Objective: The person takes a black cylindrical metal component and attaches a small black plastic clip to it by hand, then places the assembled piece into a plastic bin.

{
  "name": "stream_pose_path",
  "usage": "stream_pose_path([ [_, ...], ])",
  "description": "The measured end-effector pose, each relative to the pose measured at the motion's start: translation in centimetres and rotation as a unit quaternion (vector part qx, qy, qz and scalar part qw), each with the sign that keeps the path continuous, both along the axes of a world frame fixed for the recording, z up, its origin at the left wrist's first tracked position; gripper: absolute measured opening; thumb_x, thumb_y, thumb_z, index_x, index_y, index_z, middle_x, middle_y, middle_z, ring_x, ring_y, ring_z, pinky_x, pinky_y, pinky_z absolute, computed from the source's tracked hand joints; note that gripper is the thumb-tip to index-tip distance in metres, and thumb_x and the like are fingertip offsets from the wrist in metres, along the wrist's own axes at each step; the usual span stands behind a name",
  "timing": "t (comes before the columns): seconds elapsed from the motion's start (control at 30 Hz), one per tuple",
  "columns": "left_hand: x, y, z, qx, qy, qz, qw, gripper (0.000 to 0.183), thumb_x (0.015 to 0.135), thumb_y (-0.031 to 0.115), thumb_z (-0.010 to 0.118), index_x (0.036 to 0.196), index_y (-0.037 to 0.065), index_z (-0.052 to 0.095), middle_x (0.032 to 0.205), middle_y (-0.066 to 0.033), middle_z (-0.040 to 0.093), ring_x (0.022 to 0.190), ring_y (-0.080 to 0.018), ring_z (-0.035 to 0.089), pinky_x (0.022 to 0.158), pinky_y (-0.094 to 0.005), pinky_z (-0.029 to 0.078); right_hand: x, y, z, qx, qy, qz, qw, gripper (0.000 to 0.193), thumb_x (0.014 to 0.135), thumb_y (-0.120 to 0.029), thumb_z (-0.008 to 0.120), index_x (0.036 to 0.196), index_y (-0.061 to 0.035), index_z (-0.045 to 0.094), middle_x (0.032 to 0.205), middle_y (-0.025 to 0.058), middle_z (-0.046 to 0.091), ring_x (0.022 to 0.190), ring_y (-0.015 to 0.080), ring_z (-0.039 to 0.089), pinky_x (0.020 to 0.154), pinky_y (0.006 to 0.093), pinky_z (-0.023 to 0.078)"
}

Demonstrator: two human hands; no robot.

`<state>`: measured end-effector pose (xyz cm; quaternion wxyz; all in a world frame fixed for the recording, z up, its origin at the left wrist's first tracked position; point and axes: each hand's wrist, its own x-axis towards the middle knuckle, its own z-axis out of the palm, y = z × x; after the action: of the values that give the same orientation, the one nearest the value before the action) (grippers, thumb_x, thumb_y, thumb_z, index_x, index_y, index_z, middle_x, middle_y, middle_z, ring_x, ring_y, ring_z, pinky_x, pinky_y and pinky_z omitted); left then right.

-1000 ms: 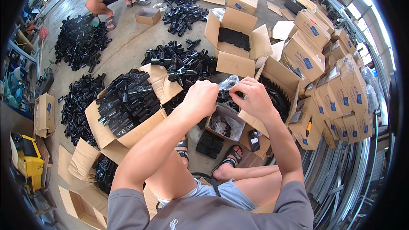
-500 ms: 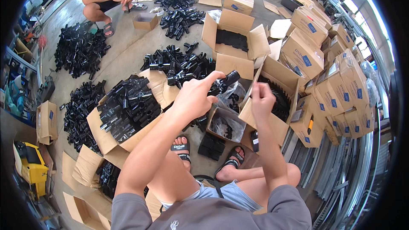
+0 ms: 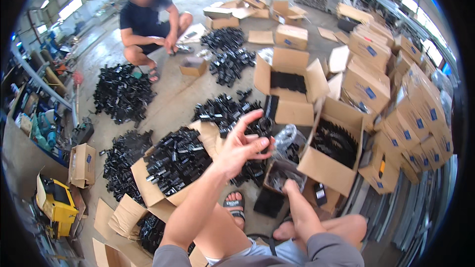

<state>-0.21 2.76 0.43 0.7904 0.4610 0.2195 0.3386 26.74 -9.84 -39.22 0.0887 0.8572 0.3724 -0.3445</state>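
Note:
My left hand [image 3: 238, 149] is raised over the middle of the piles, index finger stretched out and the other fingers curled round a black tubular part [image 3: 262, 126]. The part's lower portion is partly hidden behind my fingers. Lower and to the right, my right hand [image 3: 292, 187] reaches down into a small cardboard box [image 3: 273, 182] that holds a clear plastic bag [image 3: 296, 172]. Its fingertips are hidden in the box, so what they touch does not show. Just left of that box lies a flat black block of parts [image 3: 268, 201].
A big carton [image 3: 326, 169] of black toothed parts stands right of my hands; another open carton [image 3: 294, 111] is farther off. Heaps of black parts [image 3: 123, 94] and a filled carton [image 3: 170, 195] spread leftward. Stacked cartons [image 3: 366, 81] line the right. Another person [image 3: 148, 24] squats at back left.
The view has tilted up, showing more of the background. My right hand has dropped from beside the big carton into the small box. My left hand keeps the black part, now turned more upright.

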Motion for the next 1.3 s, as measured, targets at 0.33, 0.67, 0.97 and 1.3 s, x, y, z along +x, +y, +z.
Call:
stream_pose_path([
  [0.33,0.8,-0.1,0.4,-0.02,-0.043,-0.003,0.999,0.076,0.099,0.013,0.073,0.162,0.025,0.031,0.121,-0.0146,0.073,0.111,-0.0265,0.072,0.096,-0.0493,0.061,0.8,-0.3,-2.0,0.0,-0.013,0.006,1.0,0.042,0.076,-0.012,0.08,0.116,0.0,0.077,0.131,0.0227,0.07,0.125,0.0377,0.066,0.103,0.0443,0.056],
  [0.67,2.3,-0.1,0.6,-0.023,-0.063,0.013,0.998,0.077,0.099,0.014,0.074,0.161,0.023,0.031,0.118,-0.0135,0.074,0.105,-0.0231,0.072,0.093,-0.0466,0.062,1.2,0.6,6.4,0.514,0.166,-0.134,0.831,0.018,0.098,-0.016,0.067,0.103,0.0007,0.063,0.085,0.0099,0.071,0.075,0.0174,0.068,0.069,0.0342,0.056],
  [0.97,3.1,-1.4,0.8,0.01,-0.048,0.009,0.999,0.077,0.099,0.013,0.073,0.162,0.023,0.03,0.118,-0.0167,0.073,0.106,-0.0262,0.074,0.092,-0.0454,0.063,-5.8,4.7,40.0,0.696,0.389,-0.111,0.593,0.019,0.096,0.0,0.073,0.115,0.0038,0.075,0.104,0.0083,0.076,0.089,0.012,0.072,0.08,0.0253,0.059],
  [1.3,2.8,-2.1,1.0,0.038,-0.038,0.015,0.998,0.075,0.098,0.008,0.073,0.16,0.019,0.032,0.116,-0.0131,0.075,0.103,-0.02,0.074,0.09,-0.0395,0.063,-8.1,6.9,41.8,0.764,0.276,-0.05,0.581,0.017,0.094,-0.003,0.076,0.11,0.0018,0.078,0.103,0.0107,0.079,0.088,0.012,0.073,0.079,0.0274,0.058],
])
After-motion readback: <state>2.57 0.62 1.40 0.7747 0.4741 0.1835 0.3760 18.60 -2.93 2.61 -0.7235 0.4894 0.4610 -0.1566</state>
